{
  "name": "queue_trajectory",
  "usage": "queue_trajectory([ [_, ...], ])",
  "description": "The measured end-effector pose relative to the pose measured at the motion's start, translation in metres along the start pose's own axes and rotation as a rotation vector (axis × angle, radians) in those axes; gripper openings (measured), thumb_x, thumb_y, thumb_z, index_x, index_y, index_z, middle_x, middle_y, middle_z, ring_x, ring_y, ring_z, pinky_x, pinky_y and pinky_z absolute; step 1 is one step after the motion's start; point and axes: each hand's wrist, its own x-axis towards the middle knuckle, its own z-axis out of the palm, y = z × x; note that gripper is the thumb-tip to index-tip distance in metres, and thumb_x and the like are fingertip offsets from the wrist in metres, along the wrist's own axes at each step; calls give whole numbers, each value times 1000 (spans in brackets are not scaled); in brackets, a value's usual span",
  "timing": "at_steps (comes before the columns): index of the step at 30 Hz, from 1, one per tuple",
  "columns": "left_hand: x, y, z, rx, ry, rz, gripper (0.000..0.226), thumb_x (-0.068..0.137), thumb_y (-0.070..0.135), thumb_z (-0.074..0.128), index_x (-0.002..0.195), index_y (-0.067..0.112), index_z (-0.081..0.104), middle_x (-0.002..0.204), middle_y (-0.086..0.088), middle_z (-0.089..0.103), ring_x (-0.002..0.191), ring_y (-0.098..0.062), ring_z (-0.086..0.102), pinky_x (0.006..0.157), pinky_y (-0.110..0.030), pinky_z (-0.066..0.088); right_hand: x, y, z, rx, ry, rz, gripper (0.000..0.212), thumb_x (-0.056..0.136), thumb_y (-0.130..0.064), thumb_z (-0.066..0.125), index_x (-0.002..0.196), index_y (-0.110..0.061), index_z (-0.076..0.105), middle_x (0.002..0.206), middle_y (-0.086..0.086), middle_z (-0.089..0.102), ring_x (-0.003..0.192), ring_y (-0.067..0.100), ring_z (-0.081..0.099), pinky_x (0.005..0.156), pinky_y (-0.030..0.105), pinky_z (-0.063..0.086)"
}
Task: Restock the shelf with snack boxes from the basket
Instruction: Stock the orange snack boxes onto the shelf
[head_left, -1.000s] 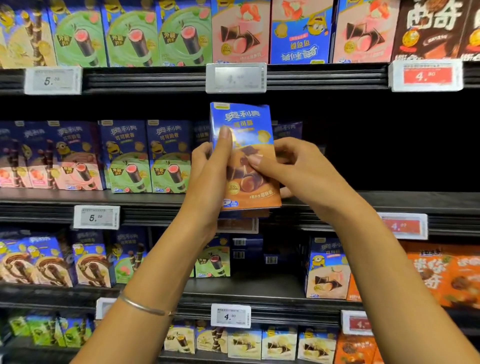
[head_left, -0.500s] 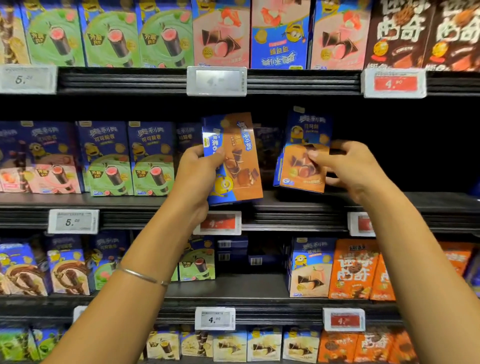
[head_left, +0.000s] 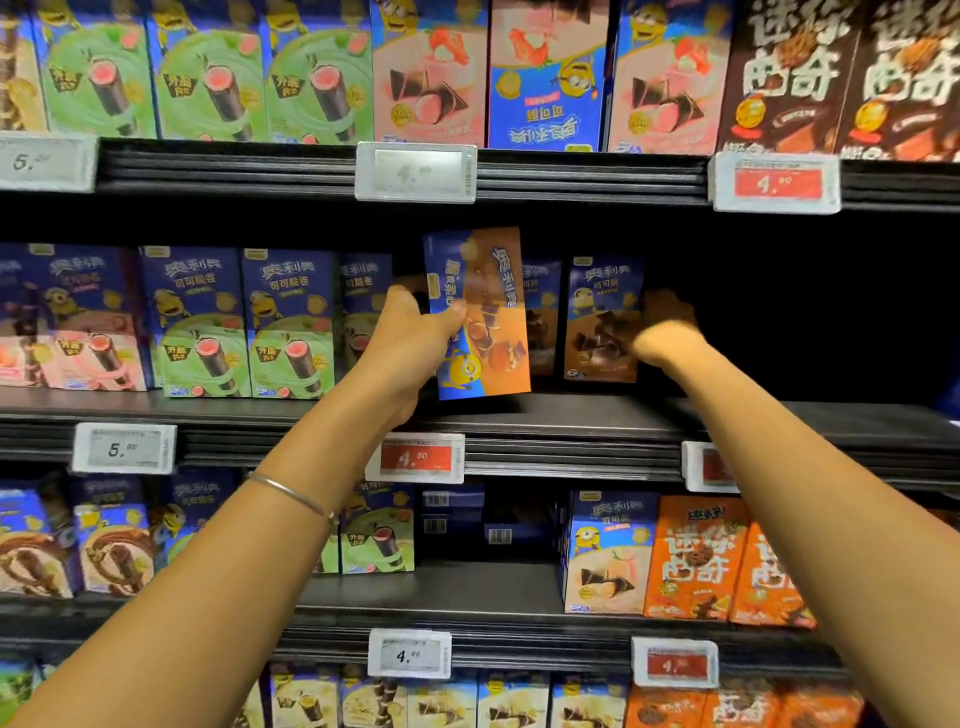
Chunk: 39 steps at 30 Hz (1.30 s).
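Note:
My left hand (head_left: 410, 338) grips a blue and orange snack box (head_left: 491, 322) by its left edge and holds it tilted just above the middle shelf (head_left: 571, 415). To its right, a second box of the same kind (head_left: 597, 312) stands upright further back on that shelf. My right hand (head_left: 662, 338), blurred by motion, holds this box at its right edge, thumb on the front. The basket is out of view.
Green and pink boxes (head_left: 244, 322) fill the left of the middle shelf. Right of my right hand the shelf is dark, with no boxes to be seen. Price tags (head_left: 415, 457) line the shelf edges. Stocked shelves lie above and below.
My right hand has pushed its box back and stood it upright on the shelf. My left hand has kept its tilted box in about the same place. The camera has moved closer.

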Motion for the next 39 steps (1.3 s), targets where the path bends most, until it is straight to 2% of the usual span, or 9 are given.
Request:
queue_trajectory([
  [4, 9, -2, 9, 108, 44, -1, 19, 102, 14, 65, 100, 19, 47, 115, -16, 71, 103, -29, 74, 90, -52, 62, 7, -8, 13, -7, 6, -23, 47, 88, -40, 74, 125, -11, 68, 131, 19, 66, 116, 40, 64, 79, 32, 45],
  [7, 12, 0, 11, 237, 87, 29, 13, 100, 9, 66, 98, 16, 55, 101, -10, 70, 92, -28, 71, 77, -41, 60, 10, -8, 21, -12, -11, -27, 41, 92, -40, 70, 126, -16, 67, 131, 14, 66, 116, 36, 64, 81, 31, 44],
  [11, 16, 1, 10, 427, 125, 45, 28, 96, 4, 63, 125, 6, 61, 118, -17, 70, 104, -36, 71, 86, -50, 62, 15, -5, 29, 22, -18, 5, 42, 93, -38, 69, 129, -17, 63, 132, 13, 65, 115, 35, 63, 85, 34, 48],
  [16, 20, 2, 14, 504, 197, 12, 20, 96, 3, 59, 117, 2, 60, 118, -19, 67, 98, -35, 68, 72, -42, 54, 2, -22, 13, 134, 159, 154, 83, 86, -41, 73, 153, -11, 34, 154, 19, 37, 139, 40, 39, 107, 45, 41],
  [20, 22, -1, 15, 574, 245, -5, 10, 97, 4, 58, 106, 4, 54, 108, -14, 61, 93, -32, 62, 73, -36, 47, -43, -60, 15, 421, 120, 20, 19, 92, -24, 61, 97, -6, 62, 107, 13, 63, 94, 28, 63, 68, 28, 41],
  [25, 19, -2, 14, 583, 244, 7, 21, 98, 5, 57, 118, 1, 59, 116, -17, 62, 98, -32, 61, 74, -33, 47, -84, -95, 43, 493, -240, -83, 17, 85, -25, 68, 86, -10, 60, 97, 12, 66, 95, 32, 66, 82, 51, 61],
  [33, 9, -12, 4, 682, 185, 111, 24, 100, 14, 63, 108, 17, 41, 96, 0, 47, 71, -12, 44, 51, -22, 30, -81, -103, 55, 144, -215, -76, 23, 89, -16, 54, 67, -13, 50, 72, 7, 56, 80, 33, 61, 64, 31, 40],
  [36, 10, -13, 3, 639, 150, 103, 20, 100, 15, 63, 112, 15, 47, 106, -5, 55, 86, -21, 55, 58, -25, 39, -81, -113, 58, 75, -213, -84, 17, 91, -16, 54, 90, -2, 63, 101, 19, 67, 97, 36, 63, 74, 37, 48],
  [39, 12, -14, 4, 546, 128, 62, 21, 99, 16, 62, 116, 13, 51, 117, -9, 60, 98, -27, 58, 62, -27, 41, -78, -123, 62, 40, -221, -70, 47, 92, -18, 58, 135, -1, 55, 130, 24, 61, 118, 40, 60, 95, 43, 54],
])
